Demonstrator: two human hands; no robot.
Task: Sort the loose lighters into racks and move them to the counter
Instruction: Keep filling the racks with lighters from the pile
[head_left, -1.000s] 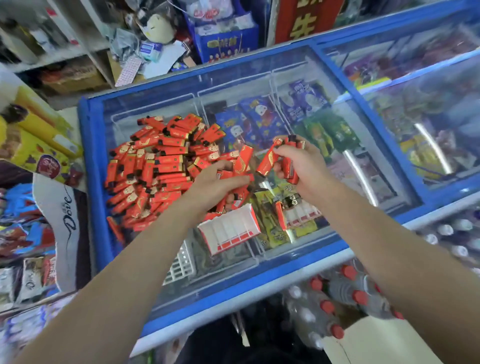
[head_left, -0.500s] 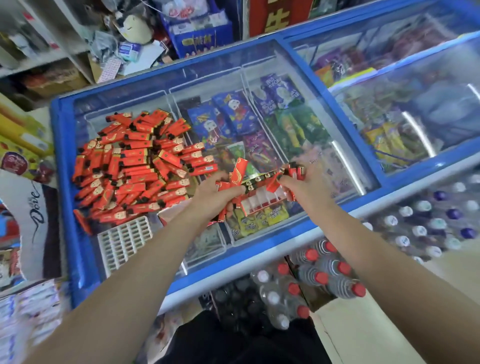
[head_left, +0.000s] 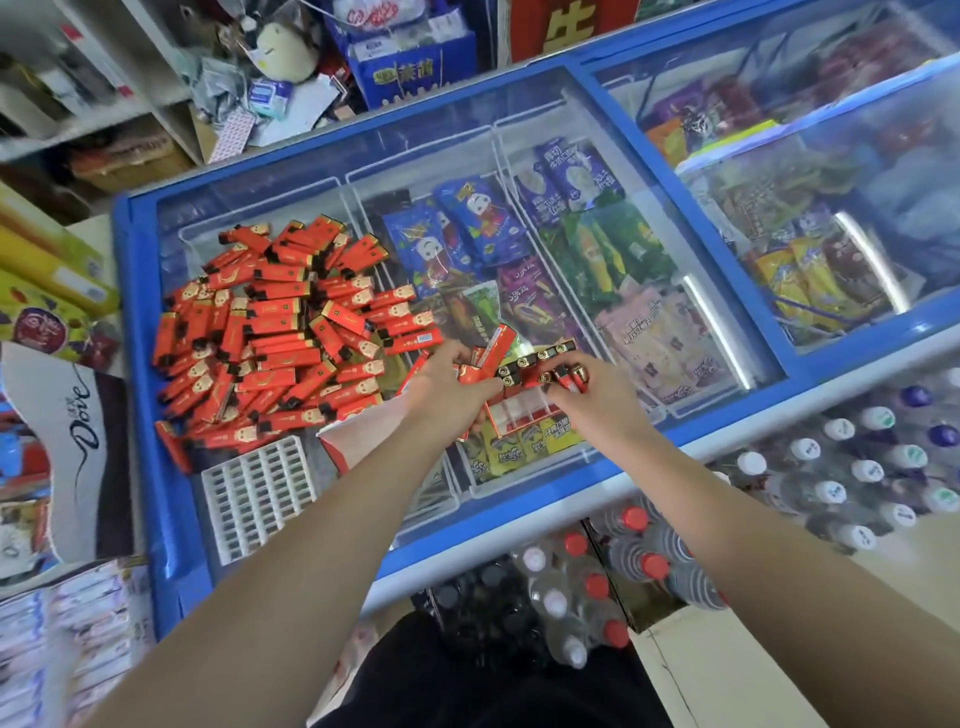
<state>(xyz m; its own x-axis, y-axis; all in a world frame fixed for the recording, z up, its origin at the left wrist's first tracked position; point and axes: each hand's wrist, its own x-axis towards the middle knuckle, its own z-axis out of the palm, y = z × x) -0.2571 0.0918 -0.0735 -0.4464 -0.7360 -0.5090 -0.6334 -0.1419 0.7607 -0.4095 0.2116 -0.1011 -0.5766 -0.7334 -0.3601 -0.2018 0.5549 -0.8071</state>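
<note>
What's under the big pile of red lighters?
The pile of lighters lies on the freezer's glass lid. Ice-cream packets show beside it; whatever is directly beneath the pile is covered.

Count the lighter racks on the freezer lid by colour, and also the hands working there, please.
White grid rack: 1
Red-edged racks: 2 (one between the hands, one further left, partly hidden)
Hands: 2 (left hand, right hand), both holding lighters
Total: 5

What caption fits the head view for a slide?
Both hands, left hand and right hand, slot red lighters into a rack on the freezer lid.
</note>
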